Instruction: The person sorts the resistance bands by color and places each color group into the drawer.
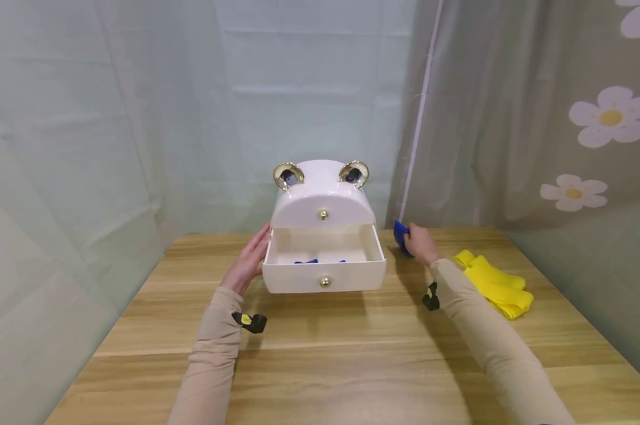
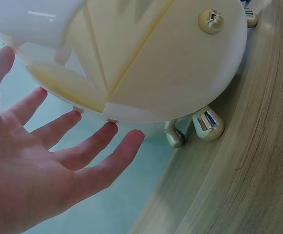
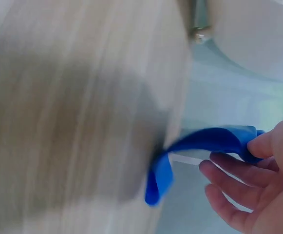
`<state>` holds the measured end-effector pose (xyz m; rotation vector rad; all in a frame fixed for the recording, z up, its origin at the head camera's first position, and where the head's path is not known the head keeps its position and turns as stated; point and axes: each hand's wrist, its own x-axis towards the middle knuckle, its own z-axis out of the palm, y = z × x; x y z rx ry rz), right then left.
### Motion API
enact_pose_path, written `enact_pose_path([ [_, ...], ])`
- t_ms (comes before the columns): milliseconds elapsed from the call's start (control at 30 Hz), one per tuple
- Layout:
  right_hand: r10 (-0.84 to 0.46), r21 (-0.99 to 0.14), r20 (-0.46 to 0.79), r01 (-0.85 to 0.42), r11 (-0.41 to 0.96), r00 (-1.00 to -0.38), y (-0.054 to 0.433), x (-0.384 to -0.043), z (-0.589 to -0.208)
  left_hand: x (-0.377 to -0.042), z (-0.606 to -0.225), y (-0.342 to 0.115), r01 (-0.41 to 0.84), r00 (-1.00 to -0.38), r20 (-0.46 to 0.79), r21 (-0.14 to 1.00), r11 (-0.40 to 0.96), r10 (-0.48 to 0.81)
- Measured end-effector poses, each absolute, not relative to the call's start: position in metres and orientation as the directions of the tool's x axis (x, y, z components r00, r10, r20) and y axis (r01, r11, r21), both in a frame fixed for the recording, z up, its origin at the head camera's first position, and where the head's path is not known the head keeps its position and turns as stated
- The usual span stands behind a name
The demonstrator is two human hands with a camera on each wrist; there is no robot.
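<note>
A white drawer box with two round gold ears stands at the back of the table, its lower drawer pulled out. Small bits of blue show inside that drawer. My left hand is at the box's left side; in the left wrist view its fingers are spread, the tips at the box's edge. To the right of the box, my right hand pinches a blue ribbon between thumb and fingers. The ribbon's loose end hangs down in a fold beside the tabletop.
A folded yellow ribbon lies on the wooden table, to the right of my right forearm. Pale curtains hang behind the table, and a flowered curtain is at the right. Gold feet support the box.
</note>
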<state>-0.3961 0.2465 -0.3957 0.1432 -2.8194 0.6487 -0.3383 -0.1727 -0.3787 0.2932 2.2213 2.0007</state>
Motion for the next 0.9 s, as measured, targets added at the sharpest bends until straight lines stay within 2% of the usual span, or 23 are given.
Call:
enact_pose_path([
  [500,-0.029,-0.372,0.354,-0.169,0.913,-0.935,0.251,-0.371,-0.352,-0.337,-0.377,-0.173,0.05,-0.977,0.023,0.992,0.119,0.213],
  [900,-0.03,-0.559,0.358,-0.24,0.794,-0.933,0.244,-0.341,-0.301,-0.336,-0.376,-0.172,0.062,-0.976,0.036,0.991,0.116,0.214],
])
